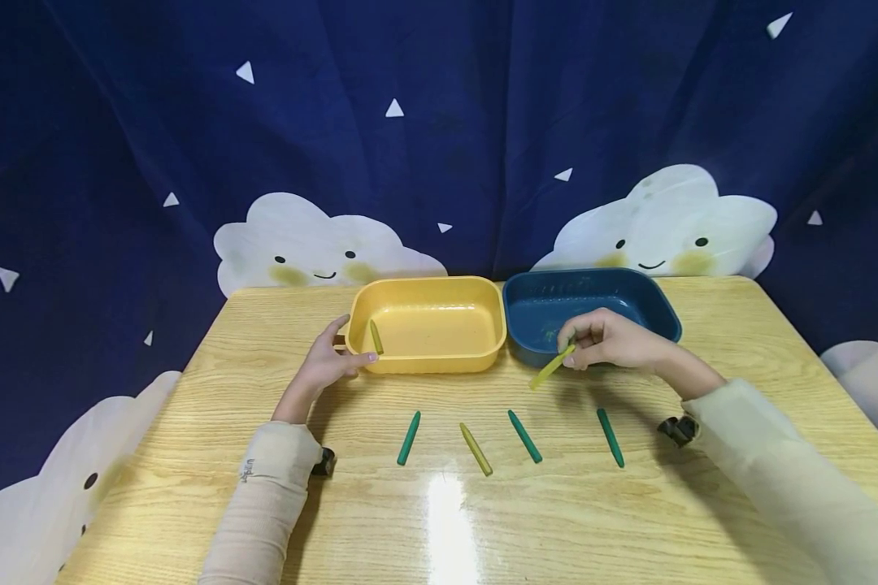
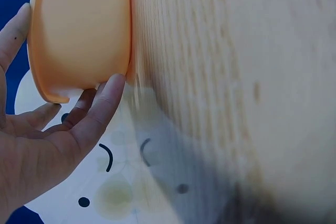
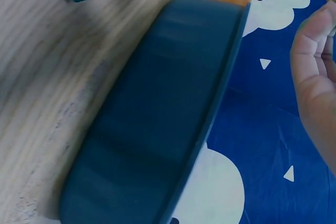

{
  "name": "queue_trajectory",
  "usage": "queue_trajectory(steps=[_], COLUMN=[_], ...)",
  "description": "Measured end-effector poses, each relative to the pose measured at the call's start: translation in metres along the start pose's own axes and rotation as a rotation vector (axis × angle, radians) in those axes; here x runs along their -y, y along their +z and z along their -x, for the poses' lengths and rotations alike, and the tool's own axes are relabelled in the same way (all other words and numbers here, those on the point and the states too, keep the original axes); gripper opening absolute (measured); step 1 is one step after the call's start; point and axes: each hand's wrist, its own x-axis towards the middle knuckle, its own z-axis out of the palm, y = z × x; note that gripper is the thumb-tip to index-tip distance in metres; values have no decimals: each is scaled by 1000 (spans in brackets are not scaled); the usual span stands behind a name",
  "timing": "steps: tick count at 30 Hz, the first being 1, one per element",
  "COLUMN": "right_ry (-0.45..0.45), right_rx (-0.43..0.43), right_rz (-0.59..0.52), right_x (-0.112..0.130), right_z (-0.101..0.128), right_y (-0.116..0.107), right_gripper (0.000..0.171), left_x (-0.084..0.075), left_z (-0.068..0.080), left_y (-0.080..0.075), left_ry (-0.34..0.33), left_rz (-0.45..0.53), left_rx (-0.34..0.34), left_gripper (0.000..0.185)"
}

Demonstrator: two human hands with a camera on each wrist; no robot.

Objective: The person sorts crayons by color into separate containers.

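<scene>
My left hand point(image 1: 325, 363) holds the left end of a yellow plastic bin point(image 1: 439, 365), its thumb at the front corner and its fingers around the end; the left wrist view shows the fingertips against the bin's wall point(image 2: 84, 30). Inside that bin, near its left side, lies one yellow crayon point(image 1: 376, 336). Between thumb and fingers, my right hand point(image 1: 615, 340) pinches another yellow crayon point(image 1: 550, 370), tilted down to the left, in front of the dark blue bin point(image 1: 530, 354). The right wrist view has this hand point(image 3: 315, 72) at its right edge, above the blue bin's wall point(image 3: 152, 98).
On the wooden table point(image 1: 351, 520), nearer me, lie a yellow crayon point(image 1: 475, 448) and three green crayons: one at left point(image 1: 408, 439), one in the middle point(image 1: 524, 436), one at right point(image 1: 610, 438). The bins stand side by side before a blue cloud-print curtain point(image 1: 454, 146).
</scene>
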Motion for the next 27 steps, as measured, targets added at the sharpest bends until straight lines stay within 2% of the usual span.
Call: queue_trajectory(steps=[6, 13, 27], right_ry=[58, 25, 44], right_rx=[-46, -80, -165], right_rz=[40, 45, 19], right_x=[7, 13, 26], right_z=[-6, -16, -37], right_y=[-3, -6, -7], right_gripper=[10, 10, 12], left_x=[0, 0, 1], left_z=[0, -1, -1], left_y=[0, 0, 0], left_ry=[13, 9, 6], left_rz=[-2, -13, -1], left_rx=[3, 0, 3], left_gripper=[94, 94, 94])
